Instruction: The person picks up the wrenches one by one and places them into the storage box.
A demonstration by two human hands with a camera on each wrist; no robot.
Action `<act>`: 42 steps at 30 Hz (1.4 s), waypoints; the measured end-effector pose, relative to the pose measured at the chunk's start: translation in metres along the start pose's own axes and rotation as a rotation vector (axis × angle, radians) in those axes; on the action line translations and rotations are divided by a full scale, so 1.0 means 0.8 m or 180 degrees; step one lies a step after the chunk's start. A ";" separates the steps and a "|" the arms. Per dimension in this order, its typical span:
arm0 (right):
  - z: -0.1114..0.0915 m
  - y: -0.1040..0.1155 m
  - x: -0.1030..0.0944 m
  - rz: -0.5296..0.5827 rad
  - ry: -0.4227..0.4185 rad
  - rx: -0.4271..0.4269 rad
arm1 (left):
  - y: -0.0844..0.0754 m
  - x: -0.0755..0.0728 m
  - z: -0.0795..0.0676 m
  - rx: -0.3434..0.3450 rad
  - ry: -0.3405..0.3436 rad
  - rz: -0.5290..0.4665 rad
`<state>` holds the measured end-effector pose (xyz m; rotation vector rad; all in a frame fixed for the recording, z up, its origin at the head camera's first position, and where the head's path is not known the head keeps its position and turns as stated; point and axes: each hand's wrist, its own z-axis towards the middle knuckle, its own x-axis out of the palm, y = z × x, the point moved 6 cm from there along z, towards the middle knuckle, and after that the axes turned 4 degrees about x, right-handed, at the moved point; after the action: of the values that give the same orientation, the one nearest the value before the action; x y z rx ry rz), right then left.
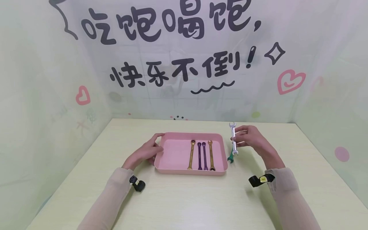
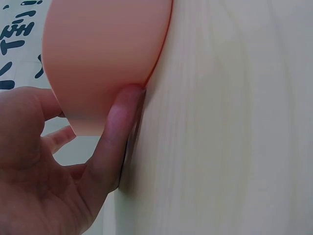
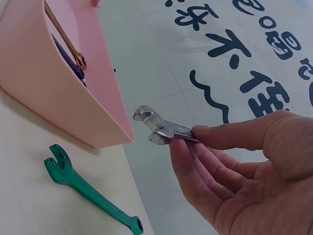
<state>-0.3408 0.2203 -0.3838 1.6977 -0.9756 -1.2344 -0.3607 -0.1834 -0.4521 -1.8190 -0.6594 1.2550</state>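
Observation:
My right hand [image 1: 248,136] pinches a silver open-ended wrench [image 1: 233,140] between thumb and fingers, just right of the tray. Its open jaw end juts past the fingertips in the right wrist view. Below it, a green wrench [image 3: 93,196] lies on the table beside the tray wall, partly hidden in the head view. My left hand [image 1: 147,150] grips the left end of the pink tray [image 1: 172,153]. In the left wrist view one finger presses the outer wall low by the table, while other fingertips meet the rim.
Inside the tray, two gold wrenches [image 1: 191,155] and two purple wrenches [image 1: 199,156] lie side by side in its right half. The pale wooden table [image 1: 184,201] ends at a printed curtain [image 1: 161,105] behind, with more curtain at both sides.

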 end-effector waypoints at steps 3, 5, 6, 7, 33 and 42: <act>-0.001 0.001 0.001 0.0004 -0.0003 -0.0015 | 0.001 0.000 0.000 0.0008 -0.0007 0.0005; -0.001 0.002 0.002 -0.0004 0.0002 -0.0029 | 0.001 0.000 0.000 0.0006 -0.0011 0.0008; -0.001 0.003 0.003 -0.0008 0.0001 -0.0031 | 0.002 0.000 0.000 0.0006 -0.0011 0.0010; -0.001 0.003 0.003 -0.0013 0.0002 -0.0032 | 0.002 0.000 0.000 0.0002 -0.0012 0.0009; 0.002 0.032 0.029 -0.0005 0.0087 -0.0178 | 0.000 0.003 0.003 -0.0047 0.0031 0.0008; 0.011 0.035 0.048 0.0096 0.0145 -0.0224 | 0.002 0.000 0.002 -0.0032 -0.0040 0.0007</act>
<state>-0.3440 0.1731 -0.3730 1.6439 -0.9170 -1.1918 -0.3621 -0.1838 -0.4536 -1.8219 -0.6720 1.2675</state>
